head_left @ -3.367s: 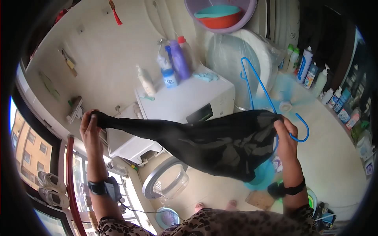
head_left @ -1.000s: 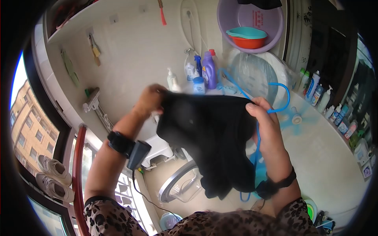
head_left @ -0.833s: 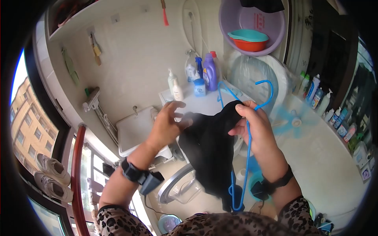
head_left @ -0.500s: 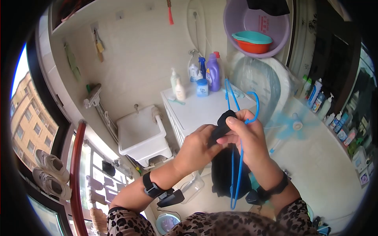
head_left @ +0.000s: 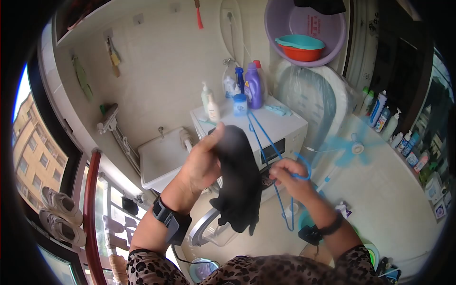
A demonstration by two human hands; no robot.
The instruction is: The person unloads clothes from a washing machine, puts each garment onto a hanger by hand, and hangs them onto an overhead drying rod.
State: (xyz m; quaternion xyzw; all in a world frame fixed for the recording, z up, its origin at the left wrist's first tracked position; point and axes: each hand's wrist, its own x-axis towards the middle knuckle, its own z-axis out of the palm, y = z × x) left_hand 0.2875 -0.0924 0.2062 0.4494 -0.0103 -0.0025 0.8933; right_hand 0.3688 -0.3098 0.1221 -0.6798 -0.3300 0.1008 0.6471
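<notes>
A limp black cloth garment [head_left: 239,178] hangs from my left hand [head_left: 202,161], whose fingers are closed on its top edge; the folds hide what kind it is. My right hand [head_left: 292,180] grips a blue clothes hanger [head_left: 310,167] near its hook. The hanger is tilted, one end pointing up toward the bottles and the other hanging down. Garment and hanger are apart, side by side in front of me.
Ahead stands a white washing machine [head_left: 289,124], its round door [head_left: 199,232] open, with a purple detergent bottle [head_left: 253,88] and other bottles on top. Left is a white sink [head_left: 164,164]. A blue fan [head_left: 354,148] and a bottle row [head_left: 392,128] are right. Shoes [head_left: 61,228] sit at the window.
The black garment, earlier bunched between both hands at the hanger, has come away from it. My left hand has moved left with the garment hanging; my right hand has moved down with the hanger.
</notes>
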